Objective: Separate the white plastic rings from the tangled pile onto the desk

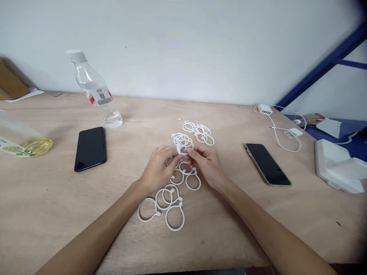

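Observation:
My left hand (156, 170) and my right hand (208, 164) meet over the middle of the wooden table (57, 214), fingertips pinching the same small cluster of white plastic rings (182, 142). Loose white rings (169, 202) lie on the wood below and between my hands. A second pile of rings (200, 131) rests just beyond my fingers, apart from them.
A black phone (90, 148) lies to the left, another dark phone (266, 164) to the right. A clear water bottle (96, 91) stands at the back left. A plastic bag (20, 139) sits at the far left. A white charger with cable (275, 118) and a white box (340, 166) lie right.

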The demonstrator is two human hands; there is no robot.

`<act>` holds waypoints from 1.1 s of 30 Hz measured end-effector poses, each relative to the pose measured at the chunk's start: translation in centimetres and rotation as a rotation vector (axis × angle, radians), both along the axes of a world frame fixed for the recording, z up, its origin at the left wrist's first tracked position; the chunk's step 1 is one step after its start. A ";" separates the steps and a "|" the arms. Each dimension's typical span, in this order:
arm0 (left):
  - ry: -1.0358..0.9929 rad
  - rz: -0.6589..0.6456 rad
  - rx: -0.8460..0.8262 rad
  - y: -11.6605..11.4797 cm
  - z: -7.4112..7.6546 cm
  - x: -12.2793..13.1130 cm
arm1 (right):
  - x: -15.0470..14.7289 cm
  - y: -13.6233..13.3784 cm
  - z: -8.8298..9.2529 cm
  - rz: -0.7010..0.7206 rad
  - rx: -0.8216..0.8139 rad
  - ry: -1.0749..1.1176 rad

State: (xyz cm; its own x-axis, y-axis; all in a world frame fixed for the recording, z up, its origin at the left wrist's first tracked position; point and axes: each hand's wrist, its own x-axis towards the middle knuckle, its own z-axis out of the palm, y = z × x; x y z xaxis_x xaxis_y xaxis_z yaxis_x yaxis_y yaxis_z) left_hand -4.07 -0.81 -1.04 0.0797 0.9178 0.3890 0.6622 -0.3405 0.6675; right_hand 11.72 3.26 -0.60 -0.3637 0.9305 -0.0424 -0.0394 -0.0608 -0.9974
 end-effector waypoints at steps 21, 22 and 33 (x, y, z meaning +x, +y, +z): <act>-0.072 0.092 0.112 -0.5 1.0 -0.2 | -0.7 -1.3 0.3 0.035 -0.116 0.041; -0.089 0.067 0.094 -0.7 1.1 0.1 | -0.7 -1.6 0.3 0.022 -0.006 -0.059; -0.068 -0.032 0.134 -1.0 0.9 0.2 | -0.1 -1.6 0.5 -0.167 0.522 -0.304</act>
